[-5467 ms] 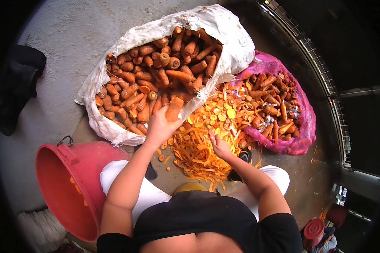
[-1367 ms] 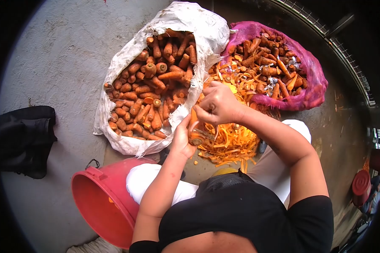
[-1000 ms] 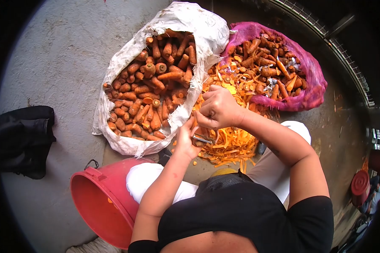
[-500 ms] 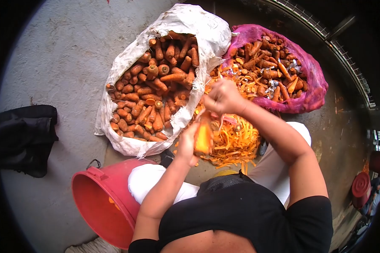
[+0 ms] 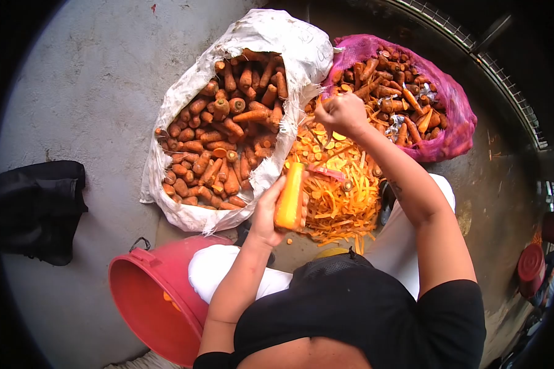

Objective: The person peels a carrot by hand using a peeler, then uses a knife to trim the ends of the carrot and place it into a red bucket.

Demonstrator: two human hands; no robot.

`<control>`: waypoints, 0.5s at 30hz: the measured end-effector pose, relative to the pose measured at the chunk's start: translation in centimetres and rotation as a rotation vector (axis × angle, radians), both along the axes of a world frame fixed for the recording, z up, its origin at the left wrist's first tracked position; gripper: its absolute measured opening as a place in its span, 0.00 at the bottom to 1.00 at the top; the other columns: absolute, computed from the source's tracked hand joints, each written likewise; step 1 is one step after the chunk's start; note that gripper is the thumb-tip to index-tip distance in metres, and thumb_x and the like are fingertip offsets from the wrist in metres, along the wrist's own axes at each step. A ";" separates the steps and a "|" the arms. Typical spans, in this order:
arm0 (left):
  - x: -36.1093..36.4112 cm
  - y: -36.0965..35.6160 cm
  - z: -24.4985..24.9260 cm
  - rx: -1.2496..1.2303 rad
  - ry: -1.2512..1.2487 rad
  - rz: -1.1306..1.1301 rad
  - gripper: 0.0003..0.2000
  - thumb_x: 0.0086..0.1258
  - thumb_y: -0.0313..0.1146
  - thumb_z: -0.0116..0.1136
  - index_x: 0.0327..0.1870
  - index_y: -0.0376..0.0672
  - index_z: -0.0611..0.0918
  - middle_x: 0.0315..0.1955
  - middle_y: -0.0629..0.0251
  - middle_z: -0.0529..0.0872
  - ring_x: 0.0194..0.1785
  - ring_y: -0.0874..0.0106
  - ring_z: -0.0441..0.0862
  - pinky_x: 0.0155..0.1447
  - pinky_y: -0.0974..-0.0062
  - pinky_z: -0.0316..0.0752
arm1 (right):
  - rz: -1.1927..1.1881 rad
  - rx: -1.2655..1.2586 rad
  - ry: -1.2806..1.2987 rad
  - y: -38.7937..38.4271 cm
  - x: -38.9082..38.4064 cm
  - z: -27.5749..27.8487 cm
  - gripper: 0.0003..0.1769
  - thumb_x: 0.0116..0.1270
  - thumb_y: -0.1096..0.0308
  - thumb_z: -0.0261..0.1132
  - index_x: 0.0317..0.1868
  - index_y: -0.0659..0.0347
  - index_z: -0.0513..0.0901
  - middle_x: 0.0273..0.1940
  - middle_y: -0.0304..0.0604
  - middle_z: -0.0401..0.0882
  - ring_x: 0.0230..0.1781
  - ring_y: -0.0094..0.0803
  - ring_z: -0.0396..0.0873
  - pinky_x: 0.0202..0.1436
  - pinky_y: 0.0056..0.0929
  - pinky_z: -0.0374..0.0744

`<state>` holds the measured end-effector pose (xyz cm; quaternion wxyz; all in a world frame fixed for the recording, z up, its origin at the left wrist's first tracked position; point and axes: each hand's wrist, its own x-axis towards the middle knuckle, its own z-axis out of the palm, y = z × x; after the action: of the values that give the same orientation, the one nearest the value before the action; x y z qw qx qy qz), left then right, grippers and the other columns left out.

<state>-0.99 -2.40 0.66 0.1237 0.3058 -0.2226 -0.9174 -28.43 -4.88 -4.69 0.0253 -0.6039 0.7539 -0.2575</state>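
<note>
A peeled, bright orange carrot [image 5: 290, 200] stands nearly upright in my left hand [image 5: 267, 212], whose fingers wrap round its lower part. Above and to the right, apart from the carrot, my right hand [image 5: 341, 115] is closed on something I cannot make out, thin and blurred. Beneath both hands lies a heap of orange peelings [image 5: 345, 206] with cut carrot ends among them. Unpeeled carrots [image 5: 212, 147] fill an open white sack [image 5: 181, 83] beside my left hand. A pink mesh sack [image 5: 458, 114] beyond my right hand holds more carrots and scraps.
A red bucket [image 5: 160, 277] lies tilted at the lower left, with a few orange pieces inside. Black cloth [image 5: 43, 209] rests on the floor [image 5: 86, 111] at the far left. Another red container [image 5: 531, 263] and a partly visible person are at the far right.
My right hand has moved up and right, away from the carrot. The carrot, blurred and partly covered before, now shows clearly in my left hand.
</note>
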 end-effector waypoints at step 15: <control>-2.2 -0.8 -1.3 0.170 -0.219 0.304 0.14 0.75 0.45 0.47 0.51 0.48 0.77 0.40 0.69 0.82 0.41 0.74 0.82 0.47 0.70 0.79 | 0.546 -0.280 -0.180 3.2 8.2 4.7 0.18 0.55 0.64 0.63 0.09 0.51 0.75 0.11 0.36 0.70 0.16 0.35 0.67 0.27 0.33 0.64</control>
<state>-3.16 -3.21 -0.62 0.2097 0.4433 -0.1079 -0.8648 -20.20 -1.73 -0.01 0.0767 -0.7564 0.5160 -0.3947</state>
